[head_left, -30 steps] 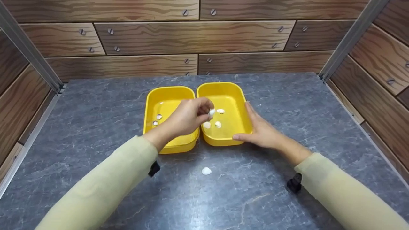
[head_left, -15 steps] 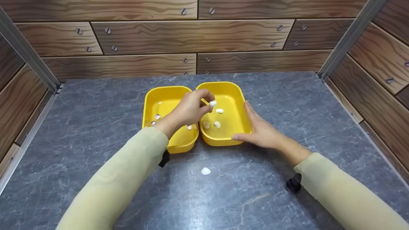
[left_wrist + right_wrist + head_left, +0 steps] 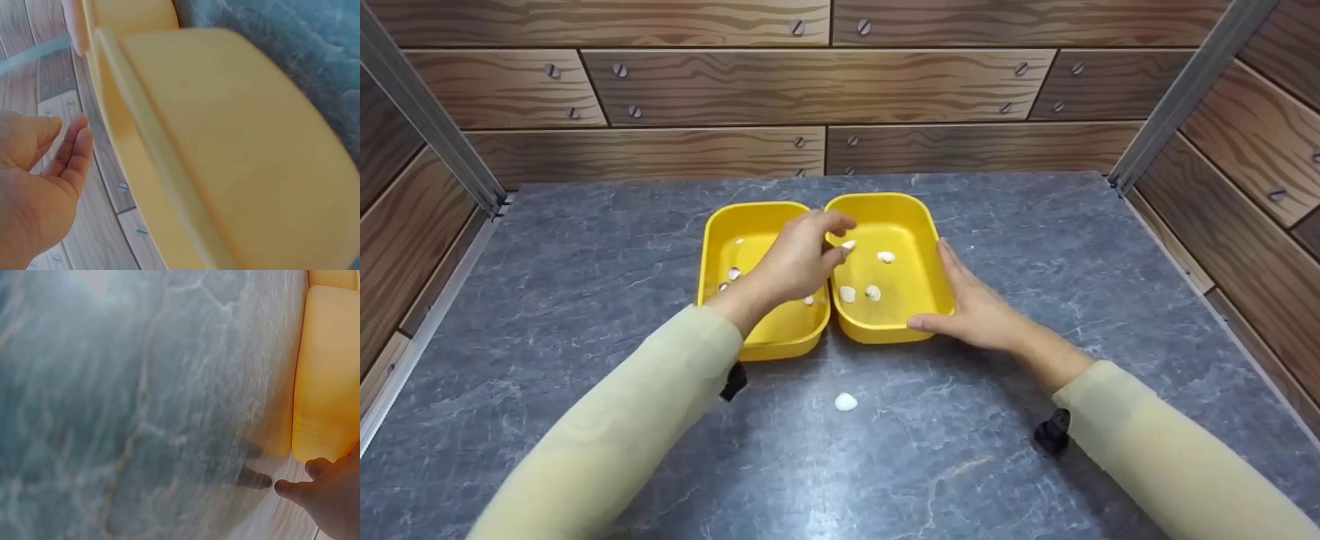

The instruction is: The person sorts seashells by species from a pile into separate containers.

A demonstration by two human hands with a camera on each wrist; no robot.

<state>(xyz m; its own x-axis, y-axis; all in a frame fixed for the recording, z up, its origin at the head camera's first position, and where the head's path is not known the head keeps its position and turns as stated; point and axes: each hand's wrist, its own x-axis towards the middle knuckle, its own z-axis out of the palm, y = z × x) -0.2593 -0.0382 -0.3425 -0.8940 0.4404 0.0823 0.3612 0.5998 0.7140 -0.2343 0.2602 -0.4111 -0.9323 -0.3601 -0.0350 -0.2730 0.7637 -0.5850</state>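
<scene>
In the head view my left hand [image 3: 799,255] hovers over the inner rims of two yellow bins, thumb and fingers apart. The left wrist view shows no object between the fingers of that hand [image 3: 48,174]. Just beyond the fingertips, a white seashell [image 3: 849,245] is over or in the right bin [image 3: 885,328]. Several pale shells, including one spiral-looking shell [image 3: 873,293], lie in this bin. My right hand [image 3: 982,311] rests against its right side and front corner with extended fingers and thumb. Small shells [image 3: 734,274] lie in the left bin [image 3: 780,349], partly hidden by my left arm.
Another white seashell [image 3: 846,402] lies on the grey marbled table [image 3: 945,465] in front of the bins. Wood-patterned walls [image 3: 817,86] enclose the back and sides, with metal posts [image 3: 1181,97] at the corners.
The left hand first lifted a white shell slightly farther over the right bin. Its fingers have since parted and the shell is out of their pinch. My right hand stays on the bin.
</scene>
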